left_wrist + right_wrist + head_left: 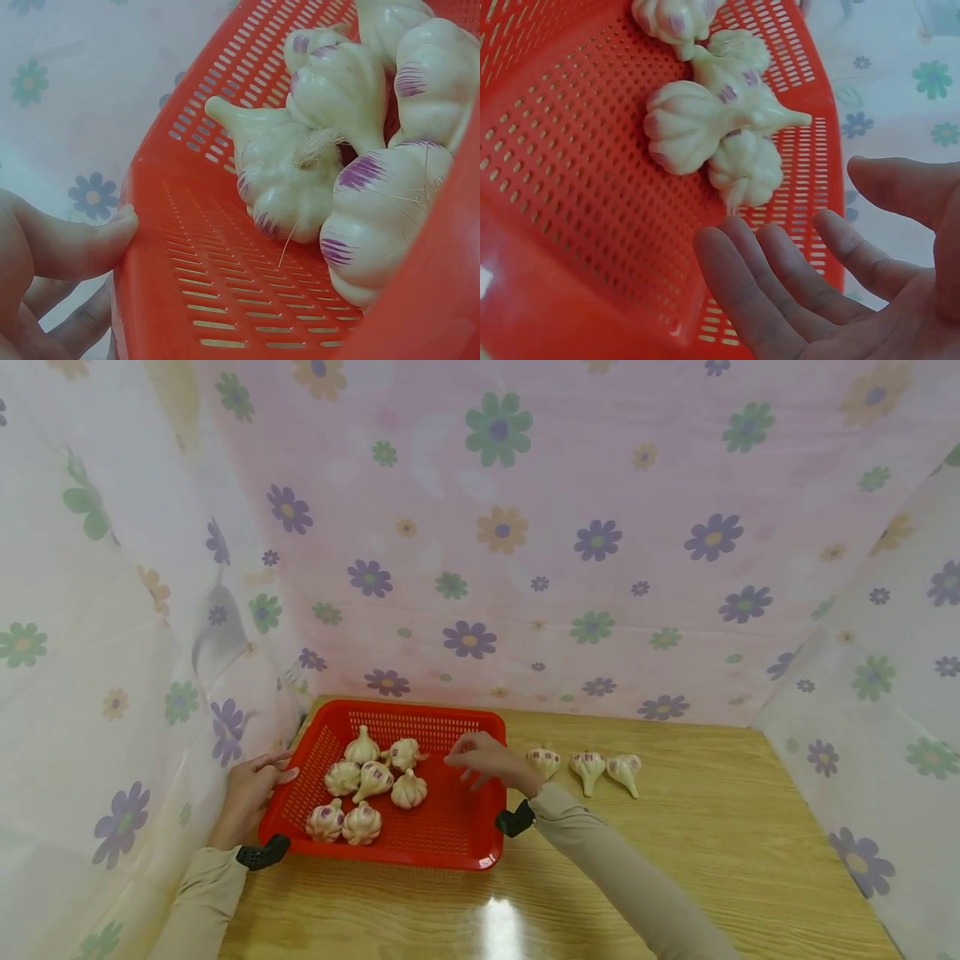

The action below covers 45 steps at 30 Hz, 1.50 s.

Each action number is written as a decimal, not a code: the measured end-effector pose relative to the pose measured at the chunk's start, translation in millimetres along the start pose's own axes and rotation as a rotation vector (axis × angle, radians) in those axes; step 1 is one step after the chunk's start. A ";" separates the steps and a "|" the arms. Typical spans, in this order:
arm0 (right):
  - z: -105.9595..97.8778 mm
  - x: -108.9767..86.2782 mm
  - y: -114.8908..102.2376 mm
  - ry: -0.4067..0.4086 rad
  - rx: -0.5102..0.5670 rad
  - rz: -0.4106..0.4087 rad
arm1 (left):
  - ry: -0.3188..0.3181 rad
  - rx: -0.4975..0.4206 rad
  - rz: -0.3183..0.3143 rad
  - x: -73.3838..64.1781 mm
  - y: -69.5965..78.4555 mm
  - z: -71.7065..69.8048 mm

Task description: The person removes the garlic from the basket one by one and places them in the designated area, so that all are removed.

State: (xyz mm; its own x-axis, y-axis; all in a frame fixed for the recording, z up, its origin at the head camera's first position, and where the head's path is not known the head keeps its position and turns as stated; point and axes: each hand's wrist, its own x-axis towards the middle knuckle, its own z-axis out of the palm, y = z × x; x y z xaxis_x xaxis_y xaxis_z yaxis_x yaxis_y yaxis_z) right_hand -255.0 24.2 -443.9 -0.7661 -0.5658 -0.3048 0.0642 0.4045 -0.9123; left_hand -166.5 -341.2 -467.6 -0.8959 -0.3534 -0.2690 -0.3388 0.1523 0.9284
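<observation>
A red plastic basket (450, 852) with slotted walls stands on the table's left side. Several garlic bulbs (408, 789) lie in its left half, white with purple streaks. At the basket's left rim, my left hand (251, 789) grips the edge; in the left wrist view its thumb (90, 244) presses the rim while the other fingers sit behind the wall. My right hand (491, 760) hovers over the basket's right part. Its fingers (750, 300) are spread and hold nothing, pointing toward the bulbs. Three more bulbs (587, 768) lie in a row on the table, right of the basket.
The wooden table (712, 827) extends to the right and in front of the basket. Flowered sheeting (555, 568) hangs behind it and along both sides, close beside my left hand. Each wrist carries a black camera mount (516, 819).
</observation>
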 end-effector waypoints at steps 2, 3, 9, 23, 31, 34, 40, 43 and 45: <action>4.2 3.5 1.4 -0.004 -0.004 0.012 | 0.002 -0.007 -0.001 0.9 -0.9 -0.1; 6.1 5.1 1.9 -0.007 -0.006 0.016 | 0.004 -0.011 -0.002 1.3 -1.3 -0.1; 15.2 14.9 4.7 -0.010 0.008 0.040 | 0.006 -0.019 -0.005 2.0 -2.0 0.7; 34.0 39.2 13.2 0.002 0.048 0.103 | 0.007 -0.031 0.024 -0.8 2.6 -1.4; 47.3 48.2 17.7 0.055 0.063 0.165 | 0.003 -0.040 0.005 -0.4 1.0 0.4; 51.3 50.5 17.4 0.053 0.059 0.174 | 0.005 -0.041 -0.003 0.6 1.1 1.1; 55.4 56.9 19.6 0.049 0.075 0.234 | 0.000 -0.065 -0.018 2.9 1.7 2.7; 57.1 59.2 19.6 0.051 0.092 0.258 | 0.007 -0.085 -0.020 4.0 2.0 2.2; 58.8 60.6 19.2 0.055 0.099 0.265 | 0.014 -0.094 -0.021 4.4 1.7 1.3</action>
State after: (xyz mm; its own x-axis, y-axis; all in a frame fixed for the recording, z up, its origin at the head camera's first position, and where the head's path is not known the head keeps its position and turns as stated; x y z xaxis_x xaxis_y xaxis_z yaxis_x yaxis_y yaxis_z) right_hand -262.6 -44.6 -496.0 -0.7476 -0.4087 -0.5235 0.3272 0.4593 -0.8259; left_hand -171.4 -341.2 -467.5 -0.8847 -0.3686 -0.2855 -0.3283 0.0578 0.9428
